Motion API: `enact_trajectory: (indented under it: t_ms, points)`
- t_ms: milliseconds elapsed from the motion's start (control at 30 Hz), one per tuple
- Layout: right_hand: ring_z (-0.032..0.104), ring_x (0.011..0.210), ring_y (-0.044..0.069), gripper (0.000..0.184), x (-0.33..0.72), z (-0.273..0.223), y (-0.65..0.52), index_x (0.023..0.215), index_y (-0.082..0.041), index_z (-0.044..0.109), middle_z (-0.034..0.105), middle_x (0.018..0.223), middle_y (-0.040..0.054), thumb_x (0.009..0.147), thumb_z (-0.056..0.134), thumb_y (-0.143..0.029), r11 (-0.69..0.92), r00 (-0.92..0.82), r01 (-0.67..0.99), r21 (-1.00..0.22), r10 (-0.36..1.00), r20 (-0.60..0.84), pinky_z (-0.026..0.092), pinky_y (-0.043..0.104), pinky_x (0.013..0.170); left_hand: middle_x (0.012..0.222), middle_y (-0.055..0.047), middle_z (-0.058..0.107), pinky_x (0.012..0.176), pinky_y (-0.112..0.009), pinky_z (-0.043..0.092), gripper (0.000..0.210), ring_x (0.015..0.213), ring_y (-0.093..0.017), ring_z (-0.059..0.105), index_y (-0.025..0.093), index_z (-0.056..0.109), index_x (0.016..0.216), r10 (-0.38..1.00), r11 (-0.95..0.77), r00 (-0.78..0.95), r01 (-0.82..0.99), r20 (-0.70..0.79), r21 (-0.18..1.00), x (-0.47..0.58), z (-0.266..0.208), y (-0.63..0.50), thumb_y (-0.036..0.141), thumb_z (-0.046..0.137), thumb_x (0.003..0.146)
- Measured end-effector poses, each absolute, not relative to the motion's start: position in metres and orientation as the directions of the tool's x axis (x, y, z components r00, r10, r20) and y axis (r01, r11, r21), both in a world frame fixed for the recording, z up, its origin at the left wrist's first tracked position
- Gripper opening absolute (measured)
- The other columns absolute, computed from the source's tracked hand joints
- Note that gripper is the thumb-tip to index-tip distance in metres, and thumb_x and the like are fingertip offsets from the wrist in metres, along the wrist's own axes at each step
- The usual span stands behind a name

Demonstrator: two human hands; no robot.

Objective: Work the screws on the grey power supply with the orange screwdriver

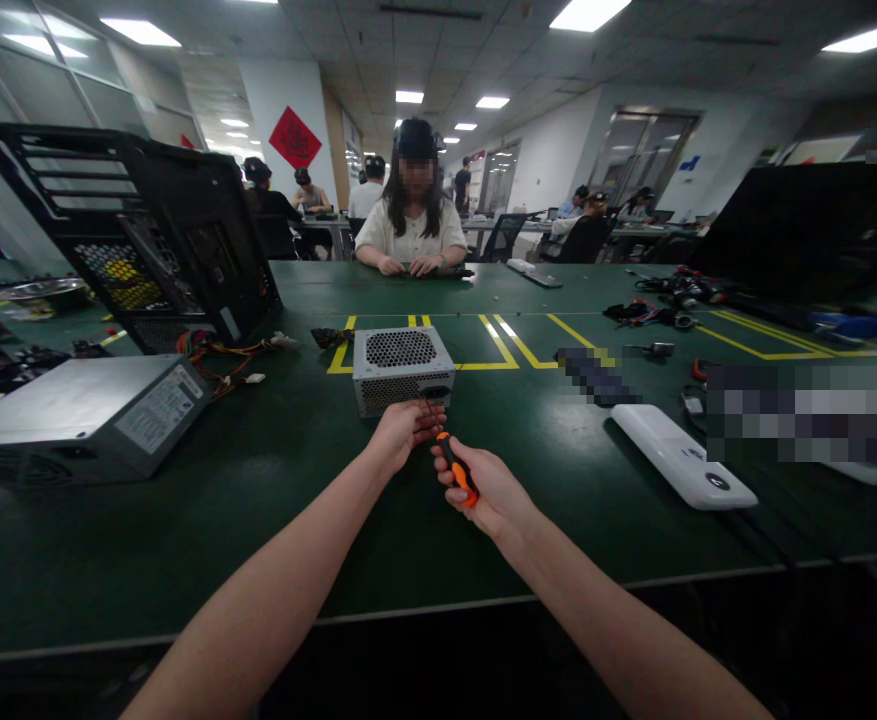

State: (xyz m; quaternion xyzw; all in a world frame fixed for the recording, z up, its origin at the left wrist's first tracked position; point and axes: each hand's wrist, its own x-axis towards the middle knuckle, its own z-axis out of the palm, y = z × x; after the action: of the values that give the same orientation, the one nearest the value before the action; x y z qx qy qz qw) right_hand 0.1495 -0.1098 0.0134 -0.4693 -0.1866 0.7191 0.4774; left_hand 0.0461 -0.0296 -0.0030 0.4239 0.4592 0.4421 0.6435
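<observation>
A grey computer power supply (pixel 402 352) with a honeycomb grille on top sits on the green table in front of me. My left hand (pixel 406 432) is at its front face, fingers curled together by the lower right corner; whatever they pinch is too small to make out. In my right hand (pixel 483 482) is a screwdriver (pixel 459 472) with an orange and black handle. Its tip points up and away, close to my left fingertips and the power supply's front. Where exactly the tip rests is hard to see.
On the left stand a black computer case (pixel 160 240) and a second power supply (pixel 93 415) with loose coloured cables (pixel 220 350). To the right lie a white power bank-like device (pixel 682 455), cable bundles (pixel 652 313) and a dark monitor (pixel 813 230). A person (pixel 412 215) sits opposite.
</observation>
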Motion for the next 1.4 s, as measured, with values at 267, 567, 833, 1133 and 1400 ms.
enact_trajectory:
  t_ms: [267,567,833,1133,1400]
  points:
    - [0.042,0.04,0.003,0.016,0.151,0.015,-0.108,0.074,-0.011,0.051,0.05,0.056,-0.0007,0.085,0.047,-0.021,-0.464,-0.08,-0.489,-0.739,0.867,-0.492,0.024,0.01,0.03,0.094,-0.009,0.059,0.086,-0.04,0.04,0.014,0.098,-0.025,0.051,0.018,0.057,0.085,0.883,-0.407,0.182,0.755,0.432,0.514,0.025,0.007,-0.033,0.016,0.052,0.073]
    - [0.043,0.04,0.004,0.016,0.145,0.014,-0.109,0.073,-0.013,0.048,0.05,0.055,-0.001,0.086,0.044,-0.021,-0.457,-0.078,-0.452,-0.766,0.876,-0.477,0.025,0.011,0.031,0.131,-0.012,0.04,0.099,-0.045,0.02,0.064,0.122,-0.028,0.03,0.018,0.034,0.129,0.697,-0.444,0.319,0.895,0.642,0.037,0.017,0.005,-0.022,0.03,0.061,0.072]
    - [0.043,0.039,0.005,0.013,0.141,0.013,-0.108,0.071,-0.017,0.045,0.051,0.053,-0.0018,0.083,0.047,-0.02,-0.409,-0.023,-0.421,-0.81,0.897,-0.442,0.025,0.012,0.03,0.126,-0.01,0.046,0.095,-0.044,0.022,0.053,0.117,-0.028,0.035,0.021,0.041,0.123,0.721,-0.424,0.245,0.896,0.648,0.132,0.022,0.004,-0.019,0.028,0.058,0.073]
    - [0.044,0.042,0.004,0.012,0.147,0.01,-0.108,0.07,-0.013,0.051,0.051,0.056,-0.0004,0.08,0.052,-0.018,-0.396,-0.034,-0.486,-0.779,0.899,-0.437,0.029,0.012,0.033,0.126,-0.008,0.045,0.097,-0.044,0.021,0.052,0.117,-0.027,0.034,0.023,0.042,0.122,0.73,-0.424,0.234,0.892,0.642,0.157,0.022,0.005,-0.021,0.029,0.059,0.073]
    - [0.042,0.042,0.004,0.013,0.146,0.013,-0.107,0.073,-0.013,0.052,0.05,0.056,-0.0006,0.083,0.05,-0.021,-0.414,-0.048,-0.499,-0.761,0.89,-0.453,0.024,0.011,0.03,0.128,-0.009,0.044,0.098,-0.043,0.021,0.054,0.118,-0.027,0.034,0.022,0.041,0.124,0.709,-0.442,0.249,0.886,0.66,0.141,0.019,0.003,-0.021,0.027,0.059,0.073]
